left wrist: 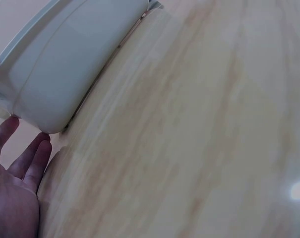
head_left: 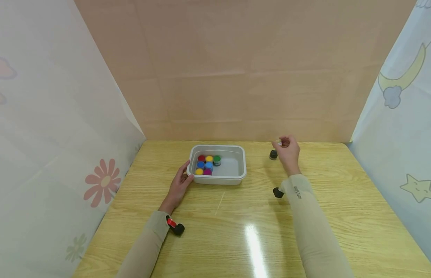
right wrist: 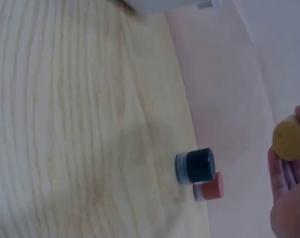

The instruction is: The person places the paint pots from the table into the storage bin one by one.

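A light grey plastic box (head_left: 218,180) stands on the table with several small paint pots (head_left: 208,165) in its left half, their lids red, yellow, green, blue and purple. My left hand (head_left: 179,188) holds the box's near left corner, thumb at the front and fingers along the left side. In the right wrist view, my right hand (right wrist: 291,198) pinches a small pot (right wrist: 288,141) with a yellow round end toward the camera, raised above the table. Just left of that hand in the head view stands a black-lidded pot (head_left: 273,155). Close behind it is a red-lidded pot (right wrist: 214,186).
The wooden table (head_left: 215,220) ends at a brown paper-like back wall (head_left: 250,96). Pale printed sheets (head_left: 62,116) flank it on both sides. Black wrist devices (head_left: 278,192) are attached at both sleeves.
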The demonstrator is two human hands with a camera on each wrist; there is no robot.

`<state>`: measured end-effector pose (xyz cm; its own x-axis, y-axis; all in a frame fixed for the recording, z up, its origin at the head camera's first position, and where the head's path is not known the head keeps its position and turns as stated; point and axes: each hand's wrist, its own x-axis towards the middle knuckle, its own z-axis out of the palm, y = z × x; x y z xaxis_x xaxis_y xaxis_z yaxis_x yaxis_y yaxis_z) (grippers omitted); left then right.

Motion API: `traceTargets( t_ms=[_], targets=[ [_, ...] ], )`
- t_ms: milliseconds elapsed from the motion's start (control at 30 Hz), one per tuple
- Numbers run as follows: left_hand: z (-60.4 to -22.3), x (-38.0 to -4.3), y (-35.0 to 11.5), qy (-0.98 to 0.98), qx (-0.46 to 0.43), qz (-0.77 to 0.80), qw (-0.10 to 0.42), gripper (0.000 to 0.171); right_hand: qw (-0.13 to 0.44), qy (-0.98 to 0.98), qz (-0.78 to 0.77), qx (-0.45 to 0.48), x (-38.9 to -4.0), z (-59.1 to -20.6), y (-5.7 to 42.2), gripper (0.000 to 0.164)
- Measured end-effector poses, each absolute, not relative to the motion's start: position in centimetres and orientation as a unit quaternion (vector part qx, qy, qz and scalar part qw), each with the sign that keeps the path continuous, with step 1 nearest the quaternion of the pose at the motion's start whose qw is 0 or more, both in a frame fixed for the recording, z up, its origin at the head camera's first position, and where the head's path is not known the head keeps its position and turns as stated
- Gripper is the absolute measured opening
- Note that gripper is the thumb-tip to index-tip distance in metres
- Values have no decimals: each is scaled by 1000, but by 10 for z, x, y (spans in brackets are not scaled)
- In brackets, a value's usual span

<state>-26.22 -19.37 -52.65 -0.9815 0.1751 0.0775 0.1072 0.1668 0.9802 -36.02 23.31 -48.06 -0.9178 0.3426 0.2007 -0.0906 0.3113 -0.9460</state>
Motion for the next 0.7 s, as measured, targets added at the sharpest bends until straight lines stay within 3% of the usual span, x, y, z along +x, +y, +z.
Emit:
traceTargets(
  t_ms=[700],
  targets=[
    [-524, -263, -194, 765, 96, 636, 28, 63, 128, -794, 594, -14, -362, -451, 194, 44]
  ],
)
